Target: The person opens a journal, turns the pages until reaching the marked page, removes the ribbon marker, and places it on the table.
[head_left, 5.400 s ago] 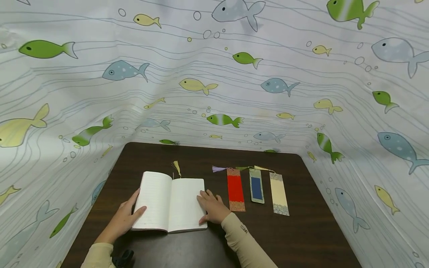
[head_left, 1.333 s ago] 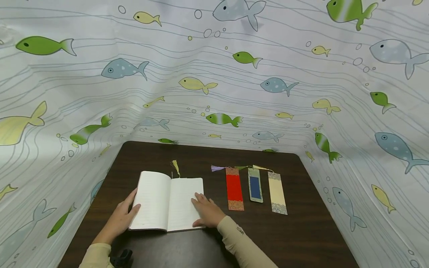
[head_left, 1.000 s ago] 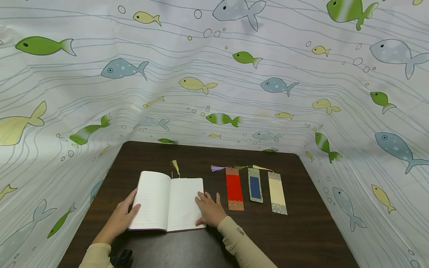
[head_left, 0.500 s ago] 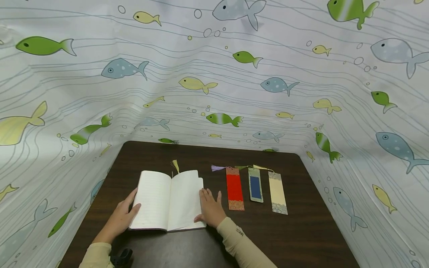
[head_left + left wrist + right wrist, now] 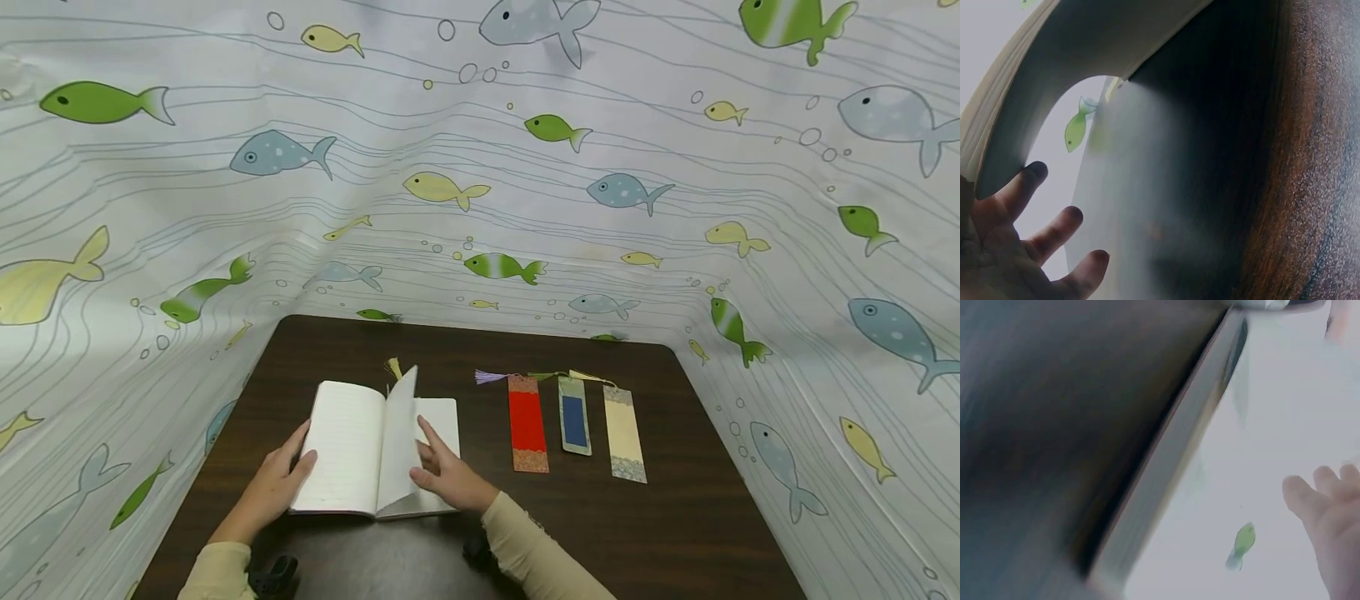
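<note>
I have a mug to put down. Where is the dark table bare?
Bare: the dark wooden table right of the cream bookmark, the front strip, and the back edge. Crowded: the open notebook under both hands, and the red bookmark and blue bookmark.

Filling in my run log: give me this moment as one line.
left hand: rests on notebook left page | right hand: lifts one page upright | three bookmarks: flat on table, untouched
</note>
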Available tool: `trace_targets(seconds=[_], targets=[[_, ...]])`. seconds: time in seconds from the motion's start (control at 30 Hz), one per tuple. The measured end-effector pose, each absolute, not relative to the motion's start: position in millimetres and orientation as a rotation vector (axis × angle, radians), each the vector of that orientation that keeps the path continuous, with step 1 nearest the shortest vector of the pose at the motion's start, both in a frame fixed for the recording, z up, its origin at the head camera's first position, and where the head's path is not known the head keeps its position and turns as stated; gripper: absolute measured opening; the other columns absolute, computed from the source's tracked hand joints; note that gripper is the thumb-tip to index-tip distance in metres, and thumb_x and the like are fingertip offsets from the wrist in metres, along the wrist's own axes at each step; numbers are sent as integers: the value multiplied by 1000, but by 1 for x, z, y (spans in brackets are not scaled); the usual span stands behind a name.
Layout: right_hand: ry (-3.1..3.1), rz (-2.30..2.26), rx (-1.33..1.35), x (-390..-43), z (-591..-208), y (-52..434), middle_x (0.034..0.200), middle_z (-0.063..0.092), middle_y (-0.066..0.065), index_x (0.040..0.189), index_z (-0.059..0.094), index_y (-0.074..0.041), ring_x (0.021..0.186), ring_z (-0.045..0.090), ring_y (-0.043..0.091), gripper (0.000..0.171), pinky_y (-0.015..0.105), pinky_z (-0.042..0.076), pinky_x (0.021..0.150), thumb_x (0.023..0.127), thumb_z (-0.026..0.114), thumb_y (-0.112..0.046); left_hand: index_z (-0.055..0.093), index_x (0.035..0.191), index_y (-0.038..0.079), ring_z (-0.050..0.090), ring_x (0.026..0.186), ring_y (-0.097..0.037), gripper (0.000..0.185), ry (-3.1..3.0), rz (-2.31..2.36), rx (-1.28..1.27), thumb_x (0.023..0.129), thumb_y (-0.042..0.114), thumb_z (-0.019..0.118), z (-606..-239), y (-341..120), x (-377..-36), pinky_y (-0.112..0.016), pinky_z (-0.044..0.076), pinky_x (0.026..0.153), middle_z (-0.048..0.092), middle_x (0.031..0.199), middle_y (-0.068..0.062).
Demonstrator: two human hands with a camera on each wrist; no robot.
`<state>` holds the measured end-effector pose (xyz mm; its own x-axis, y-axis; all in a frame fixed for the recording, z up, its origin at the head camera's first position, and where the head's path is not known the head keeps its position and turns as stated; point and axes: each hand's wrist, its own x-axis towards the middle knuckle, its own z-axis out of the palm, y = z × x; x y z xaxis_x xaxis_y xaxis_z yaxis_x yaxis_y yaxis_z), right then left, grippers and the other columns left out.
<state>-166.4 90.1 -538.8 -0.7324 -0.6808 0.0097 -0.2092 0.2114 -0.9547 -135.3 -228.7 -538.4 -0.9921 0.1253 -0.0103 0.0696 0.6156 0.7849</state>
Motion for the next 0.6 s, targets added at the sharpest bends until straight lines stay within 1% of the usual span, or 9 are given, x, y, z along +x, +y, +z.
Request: trace_targets(seconds=[0.07,0.1,0.17,0.23,0.3,0.33,0.43,0.53,0.6], targets=[[2007,-1455,-941,-163,-537,84,164,32,13,163,-13,-24,146,35,17,97,33,38,113,98,44,-68,22,157,-9,30,139,-60,61,2770,1370,175,111,28,40,-538,-228,-135,-74,29,105,28,154,-40],[2010,-1397,-987,-162,-536,81,168,22,7,163,-10,-24,151,25,16,98,33,32,117,95,40,-73,22,156,-9,30,138,-60,60,2765,1392,186,112,28,37,-539,-228,-136,-75,28,105,28,154,-41],[2070,-1245,-1071,-159,-537,73,169,19,1,164,-3,-20,153,20,15,94,34,27,120,98,45,-66,22,156,-11,29,139,-61,57,2733,1460,211,113,27,29,-538,-228,-136,-75,27,105,27,153,-42],[2167,-1074,-1121,-157,-539,65,169,19,-3,165,9,-18,153,19,14,84,37,26,121,102,50,-56,20,156,-12,26,139,-62,57,2693,1514,231,114,27,22,-537,-228,-136,-76,25,104,24,154,-43],[2253,-908,-1162,-154,-543,60,169,18,-2,163,21,-19,153,19,13,73,43,25,122,104,55,-43,18,156,-12,21,141,-63,57,2653,1553,245,114,27,18,-536,-228,-135,-77,22,105,21,155,-43],[2280,-846,-1176,-154,-545,57,169,18,-3,163,24,-19,154,18,14,70,47,25,121,104,58,-36,17,156,-11,21,141,-63,57,2646,1559,248,114,27,18,-536,-228,-135,-77,22,105,20,156,-43],[2359,-700,-1214,-152,-548,53,169,19,-4,161,32,-19,154,19,19,66,58,25,119,104,57,-42,17,157,-10,24,140,-62,60,2644,1545,236,113,28,29,-537,-229,-136,-77,25,105,22,155,-42],[2430,-602,-1200,-153,-550,54,168,22,-4,160,34,-18,154,21,24,65,56,26,119,104,54,-43,14,159,-6,25,141,-61,67,2640,1493,193,111,31,42,-537,-231,-136,-76,28,105,21,157,-41],[2490,-519,-1188,-154,-553,57,167,26,1,159,35,-14,153,24,24,62,53,28,119,106,52,-41,13,160,-6,24,141,-60,71,2646,1451,175,109,31,48,-538,-231,-137,-75,28,105,20,157,-41]])
